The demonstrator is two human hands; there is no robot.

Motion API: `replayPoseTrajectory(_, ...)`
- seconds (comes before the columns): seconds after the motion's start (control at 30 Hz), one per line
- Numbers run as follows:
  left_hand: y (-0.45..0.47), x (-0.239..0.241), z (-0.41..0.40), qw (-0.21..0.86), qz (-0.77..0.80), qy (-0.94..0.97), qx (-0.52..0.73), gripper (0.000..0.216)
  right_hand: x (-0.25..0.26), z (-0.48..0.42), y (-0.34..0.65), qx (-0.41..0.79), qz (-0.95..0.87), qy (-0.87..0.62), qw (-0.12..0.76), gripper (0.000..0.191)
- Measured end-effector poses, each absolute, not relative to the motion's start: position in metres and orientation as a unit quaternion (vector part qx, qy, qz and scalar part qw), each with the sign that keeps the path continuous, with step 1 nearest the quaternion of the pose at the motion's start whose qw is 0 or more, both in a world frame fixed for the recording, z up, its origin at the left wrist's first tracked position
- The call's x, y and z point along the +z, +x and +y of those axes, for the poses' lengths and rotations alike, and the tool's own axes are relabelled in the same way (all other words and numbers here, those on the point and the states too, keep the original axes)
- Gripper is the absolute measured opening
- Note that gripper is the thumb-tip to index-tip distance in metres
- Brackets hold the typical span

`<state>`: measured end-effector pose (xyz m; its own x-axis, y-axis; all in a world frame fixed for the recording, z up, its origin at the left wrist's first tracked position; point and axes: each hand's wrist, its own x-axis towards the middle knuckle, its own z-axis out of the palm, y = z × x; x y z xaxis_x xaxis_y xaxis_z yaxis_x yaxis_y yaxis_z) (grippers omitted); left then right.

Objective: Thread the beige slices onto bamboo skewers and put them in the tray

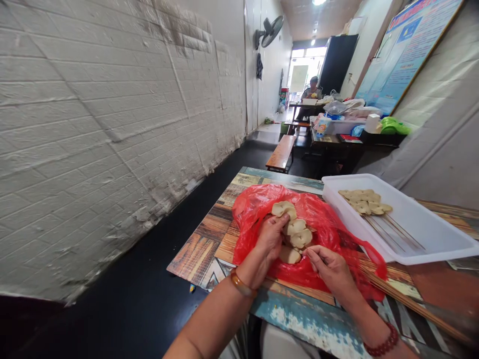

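My left hand [268, 239] rests on a red plastic bag [258, 209] and pinches a pale round food slice [295, 227] among several slices lying on the bag. My right hand [329, 267] is closed in a pinch just right of the slices, and holds a thin bamboo skewer whose tip [306, 252] meets the lowest slice [289, 255]. Both hands work over a patterned table [202, 244].
A white plastic tray [419, 234] to the right holds several skewered slices [364, 201]. Loose bamboo skewers [411, 301] lie by my right arm. A brick wall [112, 124] runs along the left. Far down the aisle a person sits at cluttered tables beside a wooden bench [281, 152].
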<state>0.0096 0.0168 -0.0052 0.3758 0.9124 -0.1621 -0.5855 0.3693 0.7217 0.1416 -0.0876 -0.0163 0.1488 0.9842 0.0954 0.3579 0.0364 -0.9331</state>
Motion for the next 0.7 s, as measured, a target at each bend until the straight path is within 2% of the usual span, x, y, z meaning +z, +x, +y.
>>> replayPoseTrajectory(0.27, 0.0079, -0.0052, 0.0157, 0.74, 0.33, 0.319, 0.492, 0.033, -0.0181, -0.0875, 0.1413, 0.301, -0.575, -0.613, 0.451, 0.031)
replayPoseTrajectory(0.7, 0.0042, -0.001, 0.0151, 0.761, 0.319, 0.344, 0.448, 0.034, -0.0184, -0.0886, 0.1408, 0.294, -0.583, -0.616, 0.441, 0.034)
